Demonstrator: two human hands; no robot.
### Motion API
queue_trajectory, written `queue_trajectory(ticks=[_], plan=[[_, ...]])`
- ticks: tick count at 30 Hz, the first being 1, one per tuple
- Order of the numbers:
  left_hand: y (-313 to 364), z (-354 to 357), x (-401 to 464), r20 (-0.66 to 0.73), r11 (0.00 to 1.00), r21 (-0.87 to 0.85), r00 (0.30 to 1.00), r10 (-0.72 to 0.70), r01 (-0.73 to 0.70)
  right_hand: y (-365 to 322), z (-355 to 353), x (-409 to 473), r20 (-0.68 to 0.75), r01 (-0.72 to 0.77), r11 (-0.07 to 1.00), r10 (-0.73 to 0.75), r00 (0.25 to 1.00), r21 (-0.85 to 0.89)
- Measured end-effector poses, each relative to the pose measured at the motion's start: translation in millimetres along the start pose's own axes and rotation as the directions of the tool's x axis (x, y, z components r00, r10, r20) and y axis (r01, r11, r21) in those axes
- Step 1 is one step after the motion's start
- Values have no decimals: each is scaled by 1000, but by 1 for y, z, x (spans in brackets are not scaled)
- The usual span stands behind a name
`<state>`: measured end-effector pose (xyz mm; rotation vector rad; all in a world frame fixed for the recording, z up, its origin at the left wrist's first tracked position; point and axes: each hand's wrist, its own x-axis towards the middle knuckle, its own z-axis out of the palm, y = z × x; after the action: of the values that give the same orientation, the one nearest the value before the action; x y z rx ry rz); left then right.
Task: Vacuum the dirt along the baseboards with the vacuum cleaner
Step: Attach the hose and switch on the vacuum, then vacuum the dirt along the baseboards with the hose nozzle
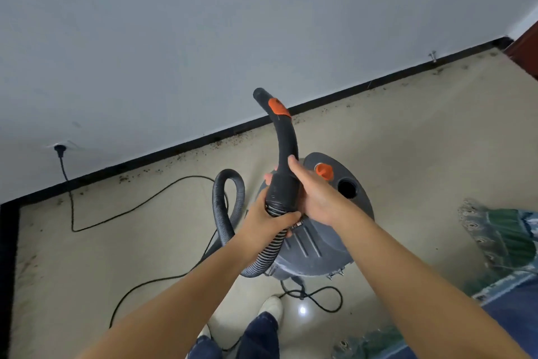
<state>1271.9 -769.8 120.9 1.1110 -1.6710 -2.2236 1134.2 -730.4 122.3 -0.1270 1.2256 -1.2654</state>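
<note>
I hold up the vacuum's curved black handle tube, which has an orange slider near its open tip. My left hand grips the ribbed hose just below the handle's collar. My right hand wraps around the handle's lower part from the right. Under my hands on the floor stands the grey canister vacuum cleaner with an orange knob and an open round port on top. Dark crumbs of dirt lie scattered along the black baseboard below the grey wall.
The black power cord runs from a wall socket across the beige floor and loops behind the canister. A green and blue patterned rug lies at the right. A doorstop sticks out near the far baseboard. My shoes stand below.
</note>
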Motion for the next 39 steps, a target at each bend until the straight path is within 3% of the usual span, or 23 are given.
queue_trajectory(ticks=[1,5,8,11,13,16,21,23,26,30,32,33,35,37,39], plan=[[7,-7,-8,-1,999,10,999,35,-35,-5,20,-1,20,23,996,-25,999,91],[27,-47,-45,-148,955,262,972,180,-137,-28,90,-6,-30,150,982,-148,989,115],[21,-80,-80,-346,877,441,866,361,-189,-51,152,-17,-15,231,972,-231,973,43],[17,-111,-110,-502,879,430,755,422,-205,-61,213,-29,45,306,950,-304,952,-55],[21,-135,-127,-498,898,378,769,402,-225,-59,247,-36,123,348,928,-333,935,-133],[29,-170,-164,-327,929,231,876,355,-290,-47,294,-50,285,387,902,-326,901,-191],[15,-229,-248,-206,954,80,931,301,-290,-1,380,-65,556,365,893,-170,814,-262],[4,-255,-282,-187,954,46,936,299,-296,22,422,-68,640,350,892,-93,762,-287],[-8,-286,-331,-114,955,-58,952,284,-292,61,486,-71,755,198,925,127,643,-324],[-28,-327,-381,-44,909,-289,953,300,-300,124,560,-75,850,40,891,416,322,-451],[-40,-343,-397,-91,903,-270,942,322,-334,153,588,-72,837,-13,863,494,236,-505],[-47,-348,-402,-163,898,-267,935,315,-349,166,600,-69,819,-26,848,519,246,-529],[-63,-354,-406,-386,875,-298,887,255,-381,189,620,-56,747,-26,810,552,369,-586],[-85,-357,-402,-611,872,-307,781,126,-381,214,633,-38,613,26,725,562,556,-688],[-110,-361,-388,-766,912,-287,641,-34,-294,246,638,-18,503,151,587,501,704,-795]])
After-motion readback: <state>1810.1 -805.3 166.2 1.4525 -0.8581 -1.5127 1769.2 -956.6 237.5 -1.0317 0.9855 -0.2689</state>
